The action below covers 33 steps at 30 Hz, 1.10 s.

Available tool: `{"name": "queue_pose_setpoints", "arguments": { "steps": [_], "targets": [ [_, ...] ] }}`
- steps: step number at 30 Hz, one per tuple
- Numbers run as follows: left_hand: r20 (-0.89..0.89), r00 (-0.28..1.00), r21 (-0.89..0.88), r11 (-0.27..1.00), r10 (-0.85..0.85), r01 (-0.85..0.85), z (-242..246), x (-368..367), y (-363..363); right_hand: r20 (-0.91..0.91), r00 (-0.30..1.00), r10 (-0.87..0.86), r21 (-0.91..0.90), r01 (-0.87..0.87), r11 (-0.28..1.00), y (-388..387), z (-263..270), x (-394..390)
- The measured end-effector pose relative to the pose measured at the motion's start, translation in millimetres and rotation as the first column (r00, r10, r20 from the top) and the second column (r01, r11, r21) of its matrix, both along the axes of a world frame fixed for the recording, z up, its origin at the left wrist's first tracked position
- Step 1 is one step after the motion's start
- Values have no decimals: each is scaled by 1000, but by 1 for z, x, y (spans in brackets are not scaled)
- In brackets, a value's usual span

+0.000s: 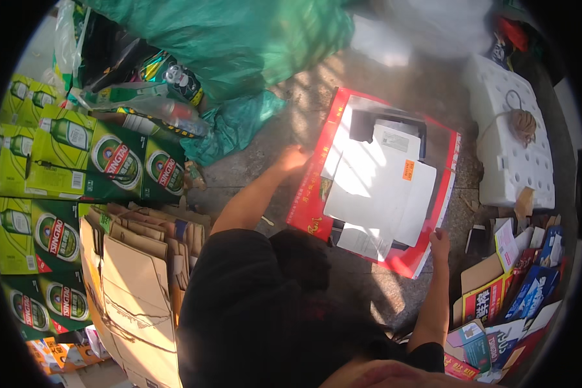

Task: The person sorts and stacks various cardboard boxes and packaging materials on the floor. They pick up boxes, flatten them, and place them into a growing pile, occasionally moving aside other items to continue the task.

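A flat red printed cardboard piece point(304, 208) is before me, tilted in the view. Several flattened cartons lie stacked on it, with a white carton point(363, 189) bearing a small orange label point(408, 170) uppermost. Dark carton parts point(363, 125) show from beneath the white one. My left hand point(295, 158) grips the left edge of the red cardboard; glare blurs its fingers. At the lower right edge, my right hand point(439, 241) pinches the same red cardboard, thumb on top.
Green Tsingtao beer cartons point(85, 150) are piled on the left, beside a tied bundle of flattened brown cardboard point(133, 286). Large green plastic sacks point(252, 43) fill the top. At right are a white foam block point(509, 140) with twine point(521, 123) and flattened printed boxes point(485, 298).
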<state>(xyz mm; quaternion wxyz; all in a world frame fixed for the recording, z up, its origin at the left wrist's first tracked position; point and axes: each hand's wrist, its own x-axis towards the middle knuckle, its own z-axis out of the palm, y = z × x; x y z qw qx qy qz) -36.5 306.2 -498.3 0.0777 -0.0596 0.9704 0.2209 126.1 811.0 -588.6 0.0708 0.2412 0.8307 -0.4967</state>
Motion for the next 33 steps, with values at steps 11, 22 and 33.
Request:
{"name": "queue_pose_setpoints", "arguments": {
  "steps": [11, 22, 33],
  "targets": [
    [-256, 878, -381, 792, 405, -477, 298, 67, -163, 323, 881, 345, -148, -313, 938, -24, 22, -70],
    [-547, -215, 830, 492, 809, -264, 533, 182, -374, 352, 742, 571, -93, -579, 810, -43, 67, -140],
    [-312, -273, 910, 369, 910, 190, 574, 164, -473, -19, 604, 797, 69, -794, 604, -81, 127, -247]
  ]
}}
